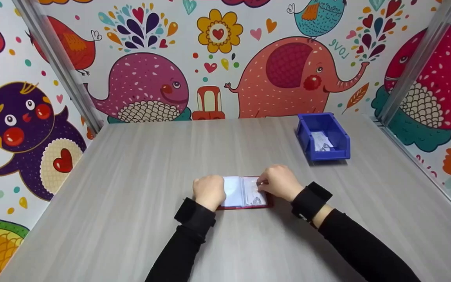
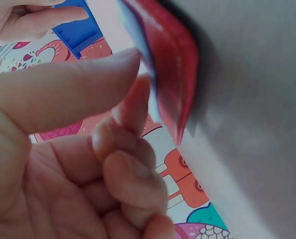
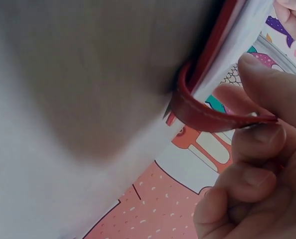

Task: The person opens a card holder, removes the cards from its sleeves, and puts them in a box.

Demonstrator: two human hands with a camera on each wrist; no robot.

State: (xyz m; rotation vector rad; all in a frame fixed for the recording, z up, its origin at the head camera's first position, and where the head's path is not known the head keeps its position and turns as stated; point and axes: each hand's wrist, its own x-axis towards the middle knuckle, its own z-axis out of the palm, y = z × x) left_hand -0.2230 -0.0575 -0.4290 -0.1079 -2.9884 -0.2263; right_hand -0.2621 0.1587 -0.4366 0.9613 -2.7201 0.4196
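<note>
A red card holder (image 1: pixel 244 208) lies opened out on the table, its clear sleeve pages facing up. A printed card (image 1: pixel 251 196) shows in the right-hand sleeve. At the left edge, my left hand (image 1: pixel 209 192) pinches the holder's side between thumb and forefinger, the other fingers curled. My right hand (image 1: pixel 282 182) is at the right edge, fingertips over the card. In the right wrist view, the red strap (image 3: pixel 203 117) bends out to the right hand's curled fingers, and a gap shows between thumb and forefinger. Whether they grip the strap or sleeve is unclear.
A blue bin (image 1: pixel 329 154) stands at the back right with printed cards (image 1: pixel 321 140) inside. Walls with cartoon animals rise behind and beside the table (image 1: pixel 151 164). Metal posts (image 1: pixel 63 66) stand at the back corners.
</note>
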